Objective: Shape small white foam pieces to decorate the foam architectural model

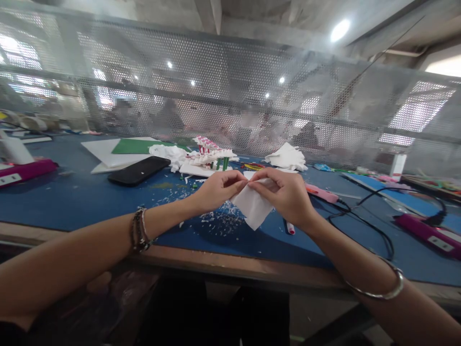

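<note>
Above the blue table (72,202) I hold a small piece of white paper (252,206) between both hands. My left hand (218,190) pinches its upper left edge with the fingers closed. My right hand (286,192) pinches the upper right edge, fingers curled over the sheet. The paper's lower corner hangs down over scattered white paper scraps (219,218).
A black phone (139,170), white and green sheets (118,149), a small paper craft model (209,158) and a stack of white paper pieces (286,157) lie behind. Pink tools (428,233) with black cables (363,221) sit to the right, another pink tool (27,170) far left. A perforated screen (230,96) backs the table.
</note>
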`<state>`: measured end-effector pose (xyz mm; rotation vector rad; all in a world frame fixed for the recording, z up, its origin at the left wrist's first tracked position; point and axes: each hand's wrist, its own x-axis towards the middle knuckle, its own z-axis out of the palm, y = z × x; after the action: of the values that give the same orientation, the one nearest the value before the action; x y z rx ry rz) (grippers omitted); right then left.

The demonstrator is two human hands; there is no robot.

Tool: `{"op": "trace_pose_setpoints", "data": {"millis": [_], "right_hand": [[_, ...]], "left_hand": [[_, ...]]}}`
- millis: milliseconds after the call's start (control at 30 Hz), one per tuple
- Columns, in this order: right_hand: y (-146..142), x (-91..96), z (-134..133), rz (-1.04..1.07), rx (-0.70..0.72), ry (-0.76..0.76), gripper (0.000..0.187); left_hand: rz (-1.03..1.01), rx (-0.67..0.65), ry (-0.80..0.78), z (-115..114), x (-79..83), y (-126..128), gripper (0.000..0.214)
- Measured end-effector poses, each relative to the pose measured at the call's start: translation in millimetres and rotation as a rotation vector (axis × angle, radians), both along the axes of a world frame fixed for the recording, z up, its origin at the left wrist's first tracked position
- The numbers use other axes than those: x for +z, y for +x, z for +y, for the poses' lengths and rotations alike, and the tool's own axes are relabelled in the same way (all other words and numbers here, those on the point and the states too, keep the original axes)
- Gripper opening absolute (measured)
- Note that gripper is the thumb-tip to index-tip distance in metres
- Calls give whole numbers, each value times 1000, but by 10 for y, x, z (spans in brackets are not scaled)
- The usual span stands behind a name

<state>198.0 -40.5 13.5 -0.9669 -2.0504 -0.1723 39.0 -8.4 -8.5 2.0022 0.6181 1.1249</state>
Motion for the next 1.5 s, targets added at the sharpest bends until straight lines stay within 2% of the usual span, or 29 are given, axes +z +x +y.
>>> {"op": "trace_pose_setpoints", "data": {"millis": [233, 300, 400, 500, 767, 900, 1200, 1500], "right_hand": [[-2, 31, -17, -73, 24, 65, 8], [-8, 30, -22, -74, 24, 64, 8], [-5, 22, -19, -36, 38, 32, 8], [14, 28, -3, 68, 85, -64, 9], [20, 75, 9, 368, 228, -408, 12], [-9, 71, -1, 432, 243, -430, 12], [6, 68, -8, 487, 344, -547, 8], [-29, 6, 41, 514, 380, -568, 5]], "left_hand": [[-18, 0, -3, -52, 14, -5, 16], [-21, -16, 27, -45, 9, -6, 15], [-21, 28, 103, -17, -1, -4, 13], [-40, 54, 140, 11, 3, -3, 11], [-124, -7, 95, 15, 23, -18, 9], [-159, -33, 10, 18, 21, -14, 9], [-330, -231, -246, 23, 11, -12, 13], [-385, -292, -312, 33, 0, -10, 10]]}}
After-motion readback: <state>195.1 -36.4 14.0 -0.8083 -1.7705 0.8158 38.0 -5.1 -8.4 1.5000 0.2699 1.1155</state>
